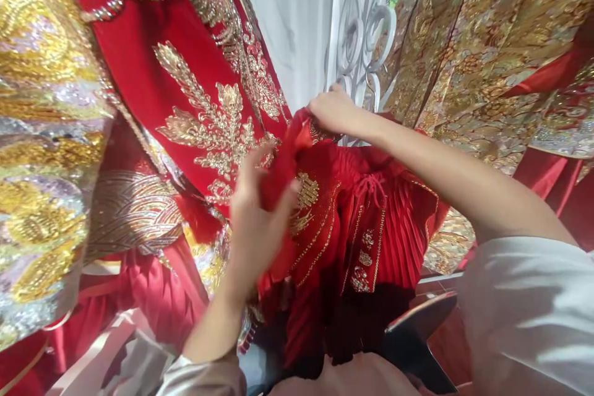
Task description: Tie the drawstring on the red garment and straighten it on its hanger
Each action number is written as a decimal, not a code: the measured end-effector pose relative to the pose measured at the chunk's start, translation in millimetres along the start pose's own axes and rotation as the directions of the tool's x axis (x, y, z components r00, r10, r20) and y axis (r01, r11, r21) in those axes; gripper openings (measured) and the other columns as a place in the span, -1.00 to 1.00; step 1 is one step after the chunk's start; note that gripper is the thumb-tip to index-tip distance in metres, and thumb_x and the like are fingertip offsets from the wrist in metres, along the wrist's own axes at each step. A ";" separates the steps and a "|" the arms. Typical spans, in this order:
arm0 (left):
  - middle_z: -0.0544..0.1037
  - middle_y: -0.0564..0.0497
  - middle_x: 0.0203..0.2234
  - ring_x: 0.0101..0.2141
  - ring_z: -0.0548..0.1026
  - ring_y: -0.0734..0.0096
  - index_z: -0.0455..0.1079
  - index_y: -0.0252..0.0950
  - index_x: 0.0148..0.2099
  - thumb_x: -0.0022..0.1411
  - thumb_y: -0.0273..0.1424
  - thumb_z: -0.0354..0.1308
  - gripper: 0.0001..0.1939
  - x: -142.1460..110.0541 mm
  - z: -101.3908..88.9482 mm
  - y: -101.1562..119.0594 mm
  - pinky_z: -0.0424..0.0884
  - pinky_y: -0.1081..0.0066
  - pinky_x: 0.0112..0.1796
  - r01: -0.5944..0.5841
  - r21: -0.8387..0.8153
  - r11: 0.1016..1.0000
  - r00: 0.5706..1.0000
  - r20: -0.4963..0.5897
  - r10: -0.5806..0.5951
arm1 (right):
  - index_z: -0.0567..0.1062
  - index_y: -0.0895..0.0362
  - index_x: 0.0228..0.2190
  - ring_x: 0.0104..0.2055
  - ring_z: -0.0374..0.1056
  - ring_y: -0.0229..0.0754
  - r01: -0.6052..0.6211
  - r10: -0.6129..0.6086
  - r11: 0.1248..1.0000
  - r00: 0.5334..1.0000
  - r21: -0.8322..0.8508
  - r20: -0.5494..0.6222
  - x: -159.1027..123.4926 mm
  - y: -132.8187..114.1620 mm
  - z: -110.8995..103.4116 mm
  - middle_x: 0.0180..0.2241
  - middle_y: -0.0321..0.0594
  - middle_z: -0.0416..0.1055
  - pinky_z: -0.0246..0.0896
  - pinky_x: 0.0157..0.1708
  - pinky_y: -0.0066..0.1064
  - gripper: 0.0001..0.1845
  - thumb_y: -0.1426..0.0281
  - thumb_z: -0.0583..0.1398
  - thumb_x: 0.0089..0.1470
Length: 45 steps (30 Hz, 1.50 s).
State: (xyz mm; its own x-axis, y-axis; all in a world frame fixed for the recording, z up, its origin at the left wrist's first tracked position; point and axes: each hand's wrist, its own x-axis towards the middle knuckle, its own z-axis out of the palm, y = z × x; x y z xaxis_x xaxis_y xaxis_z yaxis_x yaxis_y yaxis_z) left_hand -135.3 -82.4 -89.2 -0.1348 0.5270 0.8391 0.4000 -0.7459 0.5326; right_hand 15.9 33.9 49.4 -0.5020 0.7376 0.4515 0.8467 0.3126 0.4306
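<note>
A red pleated garment [315, 216] with gold embroidery, a gold emblem and a tied red cord [370, 185] hangs in front of me. My right hand [336, 110] is closed on its upper edge, beside the white scrollwork. At the garment's left side is my left hand [257, 216], a little blurred by motion. Its thumb and fingers are apart, with red cloth between them; I see no firm grip. Just behind this hand hangs a red panel [134, 62] with a gold leafy motif [227, 130]. Dark shadow hides the garment's lower part.
Gold and silver embroidered clothing [41, 136] hangs close on the left. More gold patterned cloth [492, 49] fills the right side. White scrolled metalwork [371, 31] and a pale curtain [297, 12] stand behind. A dark flat-edged object [417, 334] sits low on the right.
</note>
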 end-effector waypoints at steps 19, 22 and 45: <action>0.04 0.10 -0.68 -0.58 0.03 0.51 0.00 -0.27 -0.64 0.18 -0.40 0.00 -0.61 98.0 84.4 -45.1 0.03 0.40 -0.51 0.150 0.005 0.989 0.963 0.226 -0.147 | 0.46 0.06 -0.05 0.00 0.24 0.03 0.013 -0.013 1.000 0.986 -0.001 -0.165 -58.5 32.2 -5.9 -0.21 -0.06 0.46 -0.10 0.03 -0.07 -0.62 0.27 0.01 0.17; -0.01 0.11 -0.70 -0.60 -0.02 0.53 -0.04 -0.27 -0.65 0.16 -0.41 0.02 -0.60 95.5 85.8 -45.3 -0.06 0.39 -0.54 0.136 0.006 0.991 0.967 0.215 -0.134 | 0.36 0.03 0.04 0.06 0.18 0.07 -0.326 0.335 0.942 0.891 0.082 -0.307 -103.4 48.7 2.1 -0.13 0.00 0.44 -0.03 0.01 -0.08 -0.55 0.21 -0.10 0.23; 0.38 -0.04 -0.64 -0.50 0.43 0.33 0.35 -0.35 -0.51 0.19 -0.09 0.04 -0.56 129.8 105.2 -23.4 0.31 0.41 -0.49 0.190 -0.048 0.981 0.651 0.754 -0.090 | 0.49 0.23 -0.27 -0.02 0.18 0.14 -0.679 0.701 0.712 0.667 0.180 -0.252 -115.9 -6.1 64.2 -0.29 0.11 0.41 0.06 -0.10 -0.06 -0.45 0.16 -0.16 0.23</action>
State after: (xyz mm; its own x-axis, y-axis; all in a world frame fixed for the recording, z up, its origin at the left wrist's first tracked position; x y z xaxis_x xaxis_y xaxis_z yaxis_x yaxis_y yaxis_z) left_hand -66.8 46.3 -4.3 0.5595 0.7171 0.4156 0.3232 -0.6506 0.6873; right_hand 80.3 -15.1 -55.7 0.2138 0.5603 0.8002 0.9752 -0.1708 -0.1409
